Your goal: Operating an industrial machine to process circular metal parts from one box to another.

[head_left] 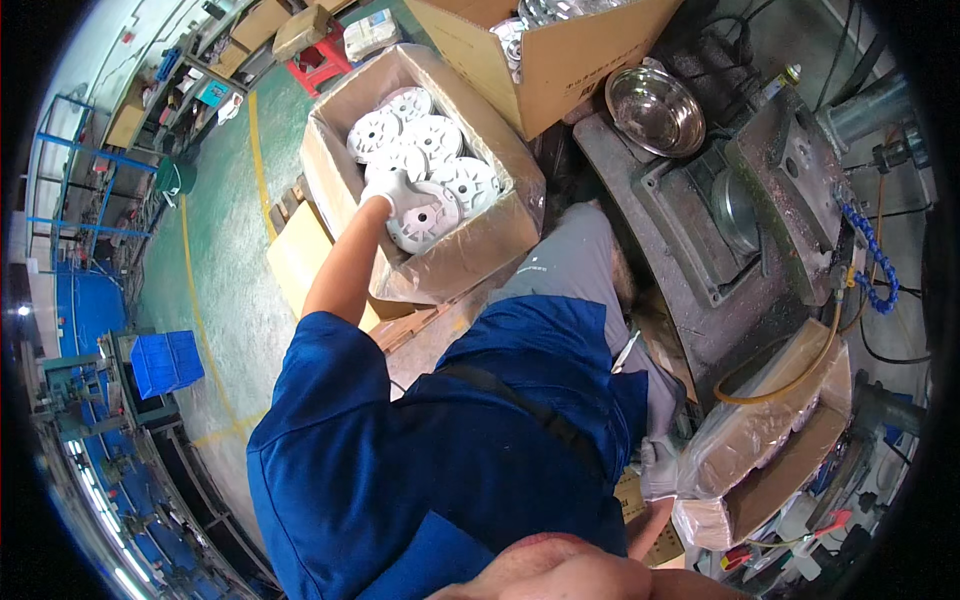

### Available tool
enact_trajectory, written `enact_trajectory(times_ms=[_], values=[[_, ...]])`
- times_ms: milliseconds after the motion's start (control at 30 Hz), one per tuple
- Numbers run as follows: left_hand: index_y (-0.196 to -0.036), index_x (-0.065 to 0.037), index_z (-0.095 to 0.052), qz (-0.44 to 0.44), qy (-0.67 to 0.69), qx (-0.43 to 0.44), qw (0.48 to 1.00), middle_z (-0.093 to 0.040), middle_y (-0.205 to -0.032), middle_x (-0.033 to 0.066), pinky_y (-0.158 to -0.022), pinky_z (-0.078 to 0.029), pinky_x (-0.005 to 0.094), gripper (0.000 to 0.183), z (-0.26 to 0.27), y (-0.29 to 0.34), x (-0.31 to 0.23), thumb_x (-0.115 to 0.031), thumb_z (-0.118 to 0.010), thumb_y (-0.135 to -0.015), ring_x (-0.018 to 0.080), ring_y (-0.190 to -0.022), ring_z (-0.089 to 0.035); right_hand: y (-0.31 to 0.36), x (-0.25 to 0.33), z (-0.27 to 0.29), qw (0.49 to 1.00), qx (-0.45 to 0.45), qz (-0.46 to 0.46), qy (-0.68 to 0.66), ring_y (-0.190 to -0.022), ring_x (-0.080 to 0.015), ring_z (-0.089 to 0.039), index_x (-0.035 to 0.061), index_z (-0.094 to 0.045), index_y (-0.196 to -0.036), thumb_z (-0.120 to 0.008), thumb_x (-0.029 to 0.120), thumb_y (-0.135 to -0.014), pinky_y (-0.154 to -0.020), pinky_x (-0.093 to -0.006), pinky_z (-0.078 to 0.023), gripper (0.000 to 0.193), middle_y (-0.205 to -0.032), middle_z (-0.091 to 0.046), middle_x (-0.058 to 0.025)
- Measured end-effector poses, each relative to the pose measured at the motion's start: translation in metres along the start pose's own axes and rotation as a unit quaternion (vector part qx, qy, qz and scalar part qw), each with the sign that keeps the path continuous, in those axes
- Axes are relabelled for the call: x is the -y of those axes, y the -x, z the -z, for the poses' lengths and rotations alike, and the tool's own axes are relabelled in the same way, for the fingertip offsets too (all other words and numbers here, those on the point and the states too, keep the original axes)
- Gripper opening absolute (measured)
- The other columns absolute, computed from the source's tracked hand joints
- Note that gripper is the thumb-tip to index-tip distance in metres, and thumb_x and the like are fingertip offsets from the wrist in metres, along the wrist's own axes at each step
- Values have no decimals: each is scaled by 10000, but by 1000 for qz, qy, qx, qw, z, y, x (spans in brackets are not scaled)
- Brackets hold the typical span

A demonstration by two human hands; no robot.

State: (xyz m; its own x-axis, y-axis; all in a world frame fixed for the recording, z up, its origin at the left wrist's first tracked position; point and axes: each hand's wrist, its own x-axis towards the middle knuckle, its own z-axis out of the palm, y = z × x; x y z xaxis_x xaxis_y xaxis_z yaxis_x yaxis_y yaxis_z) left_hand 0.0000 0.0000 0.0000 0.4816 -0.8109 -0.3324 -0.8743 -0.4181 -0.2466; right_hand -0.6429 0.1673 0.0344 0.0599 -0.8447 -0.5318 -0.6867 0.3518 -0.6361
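In a white glove, my left hand [392,188] reaches into a plastic-lined cardboard box [478,255]. Its fingers are closed on the edge of a round, pale cast metal part [424,222] with a dark centre hole. Several more of these cast parts [432,140] lie packed beneath and beyond it. My right hand [658,468], also gloved, hangs low by my side, next to a second plastic-lined carton [730,475]. How its fingers are set is too small to make out.
A machine with a grey metal bed [690,290] stands at the right, with a shiny metal bowl [655,110] on its far end. A blue segmented hose [870,255] hangs beside it. Another open carton [570,75] holds metal parts. Far left are a blue crate [165,363] and shelving.
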Motion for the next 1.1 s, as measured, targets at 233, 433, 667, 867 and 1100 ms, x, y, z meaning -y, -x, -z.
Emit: enact_trajectory(times_ms=[233,433,667,867,1100], values=[[-1083,24,-646,-144,498,150,842,-675,-964,85,-785,-489,271,373,17,12,20,-247,-696,-831,131,-854,-610,-15,58,13,996,37,25,75,-671,-318,-617,21,-635,-989,-511,354,-930,-658,-382,-471,361,-759,-622,-204],[-1211,36,-538,-231,777,-34,585,-609,-1130,101,-890,-456,296,524,105,37,-25,-262,-691,-807,170,-1009,-573,-41,118,6,957,93,64,-267,-767,-160,-631,-51,-616,-1017,-505,200,-950,-710,-289,-514,282,-862,-657,-109],[-889,-59,-673,-461,538,-74,702,-604,-752,69,-633,-458,334,318,195,120,-174,-330,-741,-738,209,-686,-570,-108,190,9,715,302,10,-631,-685,-302,-624,-24,-429,-1290,-371,548,-933,-603,-381,-513,677,-870,-629,-191],[-1090,-121,-616,-722,184,-266,611,-558,-1012,136,-824,-438,420,673,231,180,-252,-386,-816,-504,314,-961,-554,-112,184,41,697,-5,215,-684,-1123,-238,-528,46,-358,-1380,-509,35,-842,-966,-375,-435,559,-1291,-489,-147],[-1427,47,-180,-476,633,84,605,-481,-1243,210,-888,-471,294,900,217,184,-326,-94,-757,-750,201,-1063,-556,-105,189,63,779,-199,340,-487,-1147,-128,-454,59,-97,-1484,-424,-98,-822,-913,-226,-394,755,-1471,-270,-134]])
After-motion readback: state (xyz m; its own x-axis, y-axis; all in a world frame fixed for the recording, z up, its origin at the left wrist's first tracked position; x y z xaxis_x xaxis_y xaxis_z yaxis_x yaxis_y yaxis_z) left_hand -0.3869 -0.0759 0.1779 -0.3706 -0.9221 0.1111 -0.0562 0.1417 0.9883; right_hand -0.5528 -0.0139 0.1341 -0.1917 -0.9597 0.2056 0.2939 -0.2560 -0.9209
